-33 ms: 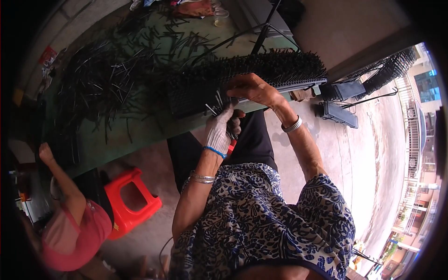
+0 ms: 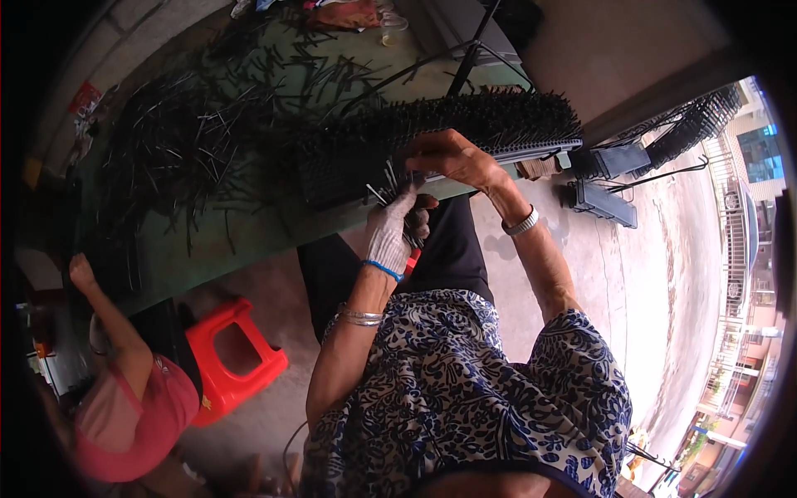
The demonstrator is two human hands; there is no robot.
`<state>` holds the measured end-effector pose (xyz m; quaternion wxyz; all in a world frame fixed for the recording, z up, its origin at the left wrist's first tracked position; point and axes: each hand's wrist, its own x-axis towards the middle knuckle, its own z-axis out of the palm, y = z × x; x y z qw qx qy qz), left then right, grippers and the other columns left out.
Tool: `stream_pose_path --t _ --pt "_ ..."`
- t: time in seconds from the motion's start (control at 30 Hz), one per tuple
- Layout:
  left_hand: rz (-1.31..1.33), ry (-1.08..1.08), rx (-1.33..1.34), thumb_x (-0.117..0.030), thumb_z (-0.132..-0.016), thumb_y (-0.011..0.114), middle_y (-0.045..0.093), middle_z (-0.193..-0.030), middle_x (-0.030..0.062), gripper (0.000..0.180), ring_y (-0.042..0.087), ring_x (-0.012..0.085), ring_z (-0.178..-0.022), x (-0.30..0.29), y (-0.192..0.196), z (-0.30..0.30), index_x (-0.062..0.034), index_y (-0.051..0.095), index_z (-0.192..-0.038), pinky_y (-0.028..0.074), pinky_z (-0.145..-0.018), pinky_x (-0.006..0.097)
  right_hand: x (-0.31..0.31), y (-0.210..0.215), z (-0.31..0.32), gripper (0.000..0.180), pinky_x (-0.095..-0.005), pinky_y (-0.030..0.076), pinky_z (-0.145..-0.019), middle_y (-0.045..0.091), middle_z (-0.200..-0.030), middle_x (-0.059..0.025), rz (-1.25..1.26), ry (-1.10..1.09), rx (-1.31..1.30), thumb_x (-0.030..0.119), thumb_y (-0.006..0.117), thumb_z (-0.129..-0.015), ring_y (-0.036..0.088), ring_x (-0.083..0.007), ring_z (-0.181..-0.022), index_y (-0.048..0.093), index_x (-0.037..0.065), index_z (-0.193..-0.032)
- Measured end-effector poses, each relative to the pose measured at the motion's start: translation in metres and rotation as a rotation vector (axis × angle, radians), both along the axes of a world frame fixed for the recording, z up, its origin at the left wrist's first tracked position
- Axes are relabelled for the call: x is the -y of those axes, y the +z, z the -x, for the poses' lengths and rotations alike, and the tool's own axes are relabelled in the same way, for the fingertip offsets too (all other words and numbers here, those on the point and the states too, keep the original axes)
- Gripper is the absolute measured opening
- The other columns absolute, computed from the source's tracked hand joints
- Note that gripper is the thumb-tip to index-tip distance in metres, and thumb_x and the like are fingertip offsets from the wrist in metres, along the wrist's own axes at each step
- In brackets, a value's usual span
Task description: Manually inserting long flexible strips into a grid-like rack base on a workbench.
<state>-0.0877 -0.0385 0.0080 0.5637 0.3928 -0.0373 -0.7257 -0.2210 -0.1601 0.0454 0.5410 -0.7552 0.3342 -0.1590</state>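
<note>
My left hand, in a whitish knitted glove with dark, stained fingers, is closed around a bundle of thin black sticks. Their pale, shiny ends poke out above the thumb. Just above and to the right is my bare right hand, its fingers bent and drawn together over the front edge of a dark perforated panel. Whatever its fingertips pinch is too small and dark to make out. Many short black sticks stand densely upright along the panel's far side, like bristles.
A large heap of loose black sticks covers the left of the green table. Thin black metal rods rise behind the panel. A red plastic stool and a person in pink are at lower left. Grey boxy parts lie at right.
</note>
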Motion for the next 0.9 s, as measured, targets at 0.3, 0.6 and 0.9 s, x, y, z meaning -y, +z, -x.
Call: stream_pose_path --t 0.3,0.6,0.9 --pt "-0.056 -0.120 0.103 -0.026 -0.091 0.067 0.070 -0.080 0.0120 0.023 0.057 0.0096 -0.052 0.004 0.012 0.001 -0.0067 0.066 -0.104 0.044 -0.039 0.023 0.004 0.004 0.008 0.018 -0.0270 0.054 -0.067 0.067 -0.078 -0.0080 -0.276 -0.055 0.141 0.013 0.062 -0.092 0.067 -0.0168 -0.071 0.062 -0.005 -0.097" --pt "-0.067 -0.008 -0.028 -0.032 -0.093 0.062 0.071 -0.086 0.0141 0.028 0.068 0.0212 -0.063 0.012 -0.009 0.001 -0.0081 0.065 -0.108 0.056 -0.047 0.034 0.010 0.021 0.021 0.009 -0.0285 0.054 -0.069 0.069 -0.081 -0.0104 0.475 -0.418 0.147 0.004 0.056 -0.093 0.069 -0.0172 -0.077 0.059 -0.004 -0.095" --pt "-0.010 -0.021 -0.291 -0.026 -0.097 0.057 0.067 -0.098 0.0168 0.025 0.067 0.0293 -0.089 0.015 -0.041 -0.002 -0.0036 0.061 -0.106 0.058 -0.078 0.044 0.033 -0.008 0.010 0.006 -0.0299 0.053 -0.066 0.066 -0.081 -0.0113 0.725 -0.437 0.129 0.002 0.055 -0.092 0.069 -0.0199 -0.073 0.057 -0.001 -0.096"
